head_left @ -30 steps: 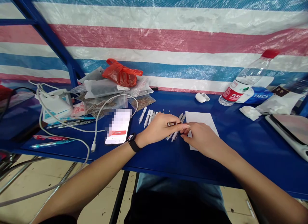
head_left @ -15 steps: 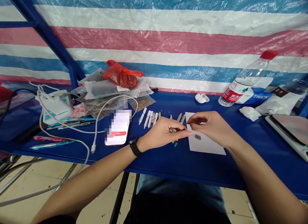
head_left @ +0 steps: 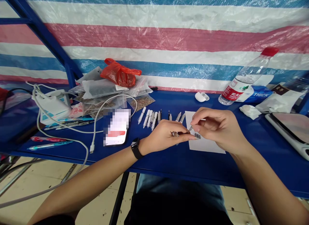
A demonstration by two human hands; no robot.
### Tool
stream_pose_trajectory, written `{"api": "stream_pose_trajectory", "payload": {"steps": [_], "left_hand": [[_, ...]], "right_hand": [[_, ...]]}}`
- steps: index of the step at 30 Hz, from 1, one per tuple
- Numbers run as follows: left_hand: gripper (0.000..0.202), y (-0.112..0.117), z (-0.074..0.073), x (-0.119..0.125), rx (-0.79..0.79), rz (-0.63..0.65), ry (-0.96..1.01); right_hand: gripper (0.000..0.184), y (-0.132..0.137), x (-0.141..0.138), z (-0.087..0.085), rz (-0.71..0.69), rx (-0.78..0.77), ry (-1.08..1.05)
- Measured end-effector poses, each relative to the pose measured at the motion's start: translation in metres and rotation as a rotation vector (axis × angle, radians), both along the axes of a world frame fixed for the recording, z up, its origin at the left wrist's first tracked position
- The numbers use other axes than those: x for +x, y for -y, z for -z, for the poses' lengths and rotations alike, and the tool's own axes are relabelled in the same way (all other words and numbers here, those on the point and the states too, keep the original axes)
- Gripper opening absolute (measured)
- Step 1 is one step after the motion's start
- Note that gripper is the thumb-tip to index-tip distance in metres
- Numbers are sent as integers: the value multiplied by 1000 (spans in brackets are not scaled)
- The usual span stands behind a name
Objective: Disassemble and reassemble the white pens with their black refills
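Note:
My left hand (head_left: 169, 132) is closed around a slim pen barrel (head_left: 175, 134), whose end pokes out between the fingers; the rest of it is hidden. At the left fingertips, my right hand (head_left: 212, 126) pinches a tiny grey metal piece (head_left: 191, 128) that looks like a pen spring. Just beneath, a small pile of similar grey springs (head_left: 197, 135) lies on a white sheet of paper (head_left: 205, 147). Behind my left hand are several white pen caps (head_left: 150, 117) and several loose pen pieces (head_left: 179, 116), partly covered by the hand.
A lit phone (head_left: 117, 126) and white cable (head_left: 93, 144) lie to the left. Plastic bags (head_left: 103, 89) and a red bag (head_left: 119, 73) are piled behind. At right stand a water bottle (head_left: 246, 78), crumpled tissue (head_left: 250, 112) and a scale-like device (head_left: 287, 128) on the blue table (head_left: 169, 163).
My right hand has turned and come nearer my left fingertips, and the small spring now shows in its pinch. My left hand keeps its hold, and the view has shifted slightly.

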State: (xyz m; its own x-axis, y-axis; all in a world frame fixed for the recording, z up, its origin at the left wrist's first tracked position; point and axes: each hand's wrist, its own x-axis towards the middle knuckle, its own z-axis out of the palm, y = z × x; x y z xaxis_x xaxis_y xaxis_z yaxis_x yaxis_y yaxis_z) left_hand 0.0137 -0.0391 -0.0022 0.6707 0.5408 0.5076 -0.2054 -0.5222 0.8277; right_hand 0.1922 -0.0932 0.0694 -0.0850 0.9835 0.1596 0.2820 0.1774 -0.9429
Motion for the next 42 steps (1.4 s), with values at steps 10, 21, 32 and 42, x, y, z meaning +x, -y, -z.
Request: {"api": "stream_pose_trajectory", "payload": {"steps": [10, 21, 32, 42], "left_hand": [[51, -1, 1, 0, -40, 31, 2], [59, -4, 4, 0, -114, 47, -14], [57, -2, 6, 0, -137, 68, -63], [59, -13, 0, -7, -222, 159, -258]], "right_hand": [[5, 3, 3, 4, -88, 80, 66], [2, 2, 3, 6, -149, 37, 132], [11, 4, 9, 8, -139, -59, 141], [17, 6, 3, 15, -144, -135, 245]]}}
